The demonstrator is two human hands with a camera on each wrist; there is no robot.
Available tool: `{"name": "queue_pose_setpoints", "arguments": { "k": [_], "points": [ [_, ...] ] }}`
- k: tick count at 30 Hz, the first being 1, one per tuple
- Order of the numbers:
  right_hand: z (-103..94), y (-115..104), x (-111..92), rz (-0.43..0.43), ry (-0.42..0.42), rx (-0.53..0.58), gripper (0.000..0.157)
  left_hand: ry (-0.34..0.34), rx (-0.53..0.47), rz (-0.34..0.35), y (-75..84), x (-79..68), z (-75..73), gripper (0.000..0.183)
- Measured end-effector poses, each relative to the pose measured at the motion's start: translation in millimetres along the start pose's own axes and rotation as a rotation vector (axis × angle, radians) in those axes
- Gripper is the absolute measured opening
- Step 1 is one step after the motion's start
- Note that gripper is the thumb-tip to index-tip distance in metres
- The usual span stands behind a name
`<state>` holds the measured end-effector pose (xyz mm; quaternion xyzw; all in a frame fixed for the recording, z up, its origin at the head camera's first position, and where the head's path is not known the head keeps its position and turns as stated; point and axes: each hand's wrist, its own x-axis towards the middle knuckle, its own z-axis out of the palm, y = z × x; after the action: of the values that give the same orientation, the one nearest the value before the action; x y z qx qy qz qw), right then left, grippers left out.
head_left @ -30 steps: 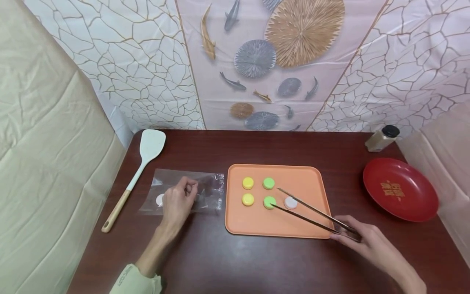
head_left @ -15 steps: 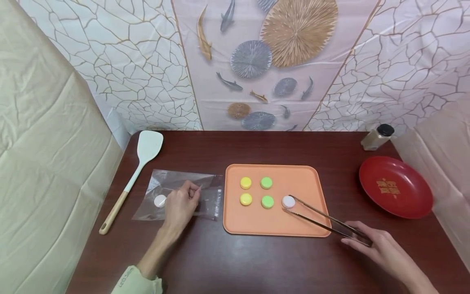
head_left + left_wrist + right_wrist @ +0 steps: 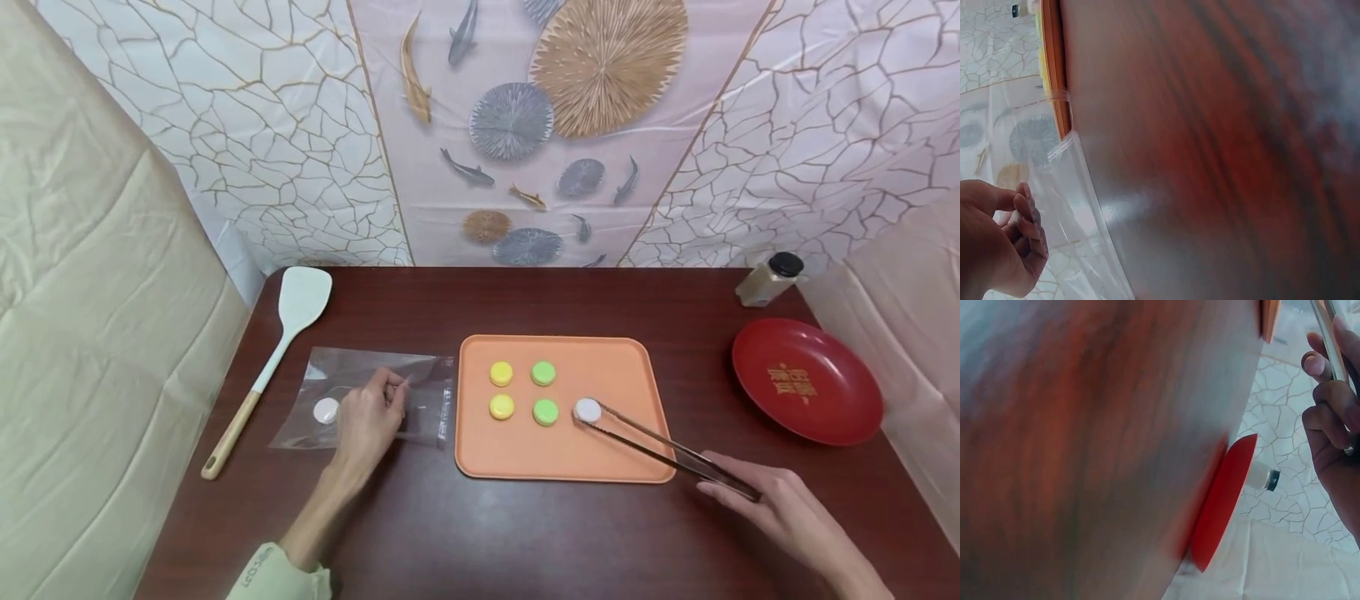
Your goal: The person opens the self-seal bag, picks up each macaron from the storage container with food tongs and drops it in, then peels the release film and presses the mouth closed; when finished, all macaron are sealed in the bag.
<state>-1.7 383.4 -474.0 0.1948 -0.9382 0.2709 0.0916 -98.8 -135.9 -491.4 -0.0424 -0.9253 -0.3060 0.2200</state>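
My left hand (image 3: 369, 423) pinches the upper layer of a clear plastic bag (image 3: 420, 421) with thumb and fingertips. Inside the bag, beside that hand, lies a white macaron (image 3: 326, 411). In the head view my right hand (image 3: 787, 508) grips metal tongs (image 3: 660, 454) that reach left over an orange tray (image 3: 517, 458). Their tips flank a pale macaron (image 3: 587, 410), close against its sides. Two yellow macarons (image 3: 502, 407) and two green macarons (image 3: 545, 412) sit on the tray's left half. The right wrist view shows fingers curled round the tongs (image 3: 1330, 340).
A white spatula (image 3: 300, 300) with a wooden handle lies left of the bag. To the tray's right is a red plate (image 3: 806, 379), and behind it a black-capped jar (image 3: 768, 281). Fabric walls (image 3: 315, 125) border the dark table (image 3: 487, 542) at the back and sides.
The tongs' tips have moved right from the green macaron to the pale one, then drawn together around it. My left hand keeps its pinch on the bag; the head view has shifted slightly.
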Motion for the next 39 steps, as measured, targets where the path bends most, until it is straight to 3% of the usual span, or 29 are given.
{"name": "queue_pose_setpoints", "arguments": {
  "k": [8,14,20,28,35,39],
  "points": [
    [-0.1,-28,24,-0.008,-0.094,0.092,0.046,-0.007,-0.041,0.03,-1.1,-2.5,-2.5,0.009],
    [11.6,-55,56,-0.05,-0.201,0.204,0.034,-0.025,-0.043,0.022,-1.6,-3.5,-7.6,0.006],
    [28.3,-69,78,-0.061,-0.258,0.235,0.032,-0.041,-0.054,0.013,-0.1,-2.7,-10.3,0.007],
    [55.0,-90,99,-0.044,-0.277,0.248,0.021,-0.023,-0.064,0.059,-1.2,-2.3,-10.4,0.008],
    [76.1,-111,122,-0.15,-0.229,0.182,0.01,0.026,-0.113,0.141,-6.9,-2.3,-7.6,0.009],
    [89.1,-120,138,-0.194,-0.239,0.166,0.008,0.01,-0.089,0.135,-2.2,-4.1,-12.3,0.008]
  ]
}}
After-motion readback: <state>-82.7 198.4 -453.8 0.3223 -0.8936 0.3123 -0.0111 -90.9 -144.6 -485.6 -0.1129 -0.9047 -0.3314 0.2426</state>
